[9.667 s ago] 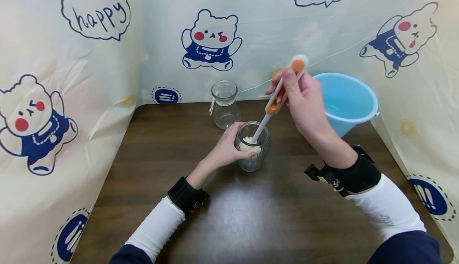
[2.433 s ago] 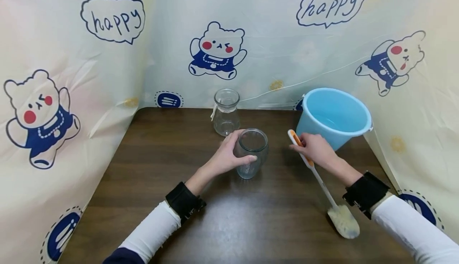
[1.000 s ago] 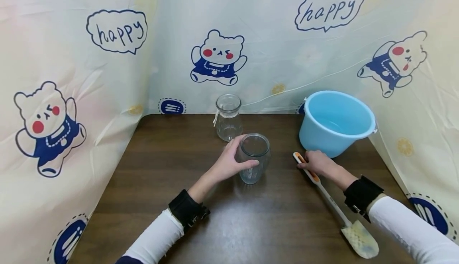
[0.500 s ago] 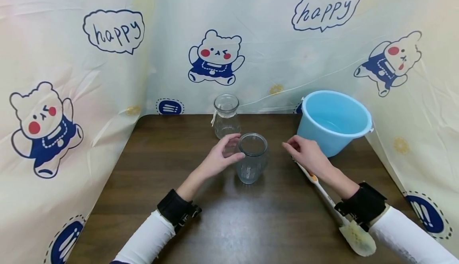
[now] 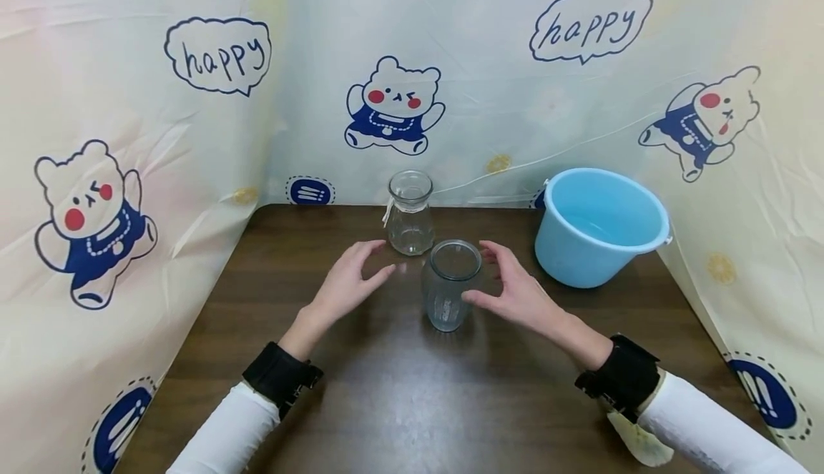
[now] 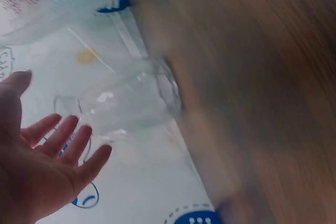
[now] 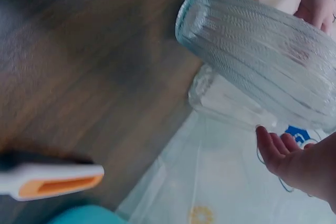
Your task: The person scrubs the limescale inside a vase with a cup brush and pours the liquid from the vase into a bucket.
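Note:
A ribbed glass jar (image 5: pixel 447 306) stands upright on the table, mouth up. My right hand (image 5: pixel 524 299) is at its right side, fingers spread in a loose curve and thumb overlapping the jar's front. In the right wrist view the fingers (image 7: pixel 270 150) look apart from the jar (image 7: pixel 262 51). To the left, my left hand (image 5: pixel 344 284) holds nothing, its fingers relaxed and spread. A bottle brush with a pale sponge head (image 5: pixel 637 442) lies at the right, mostly hidden by my right forearm. Its white and orange handle (image 7: pixel 60 182) shows in the right wrist view.
Behind the jar stands a clear glass carafe (image 5: pixel 410 232) with string round its neck. A light blue bucket (image 5: pixel 569 256) sits at the back right. Printed cloth walls (image 5: pixel 489 66) close off the back and sides of the brown table (image 5: pixel 399 388).
The brush, earlier inside the jar, has been laid on the right and released. My left hand has let go of the jar and moved left; my right hand has come over to the jar.

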Demonstrator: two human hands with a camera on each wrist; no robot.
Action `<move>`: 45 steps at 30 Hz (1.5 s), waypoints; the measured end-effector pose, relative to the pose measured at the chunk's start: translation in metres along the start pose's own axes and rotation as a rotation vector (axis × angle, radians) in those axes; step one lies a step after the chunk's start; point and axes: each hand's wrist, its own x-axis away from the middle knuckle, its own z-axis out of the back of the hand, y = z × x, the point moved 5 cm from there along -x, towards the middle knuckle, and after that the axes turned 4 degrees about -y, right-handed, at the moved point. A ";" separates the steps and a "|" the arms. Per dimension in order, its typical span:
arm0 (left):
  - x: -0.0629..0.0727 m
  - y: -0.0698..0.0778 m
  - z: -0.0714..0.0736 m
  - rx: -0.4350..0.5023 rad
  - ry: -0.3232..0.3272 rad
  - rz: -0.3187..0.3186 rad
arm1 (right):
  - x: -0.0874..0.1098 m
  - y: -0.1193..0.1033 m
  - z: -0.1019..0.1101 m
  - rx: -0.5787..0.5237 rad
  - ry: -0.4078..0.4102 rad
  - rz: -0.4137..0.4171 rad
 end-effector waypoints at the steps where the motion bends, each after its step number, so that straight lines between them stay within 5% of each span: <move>1: 0.001 -0.004 0.001 -0.049 -0.004 0.007 | -0.001 0.002 -0.005 -0.015 -0.023 -0.005; 6: 0.008 -0.019 -0.001 -0.225 -0.035 0.001 | -0.003 0.012 -0.025 -0.108 -0.075 -0.020; 11: 0.012 -0.030 -0.007 -0.320 -0.061 -0.007 | -0.004 0.019 -0.039 -0.169 -0.033 -0.003; 18: 0.003 -0.036 -0.009 -0.343 -0.051 -0.036 | -0.006 0.016 -0.042 -0.193 0.047 0.072; 30: -0.012 -0.044 -0.005 -0.372 -0.075 -0.046 | -0.018 0.029 -0.045 -0.289 0.067 0.191; 36: -0.022 -0.045 0.002 -0.380 -0.088 -0.037 | -0.023 0.015 -0.041 -0.336 0.073 0.229; 45: -0.018 -0.045 -0.007 -0.359 -0.096 -0.026 | -0.015 -0.010 -0.028 -0.348 0.078 0.257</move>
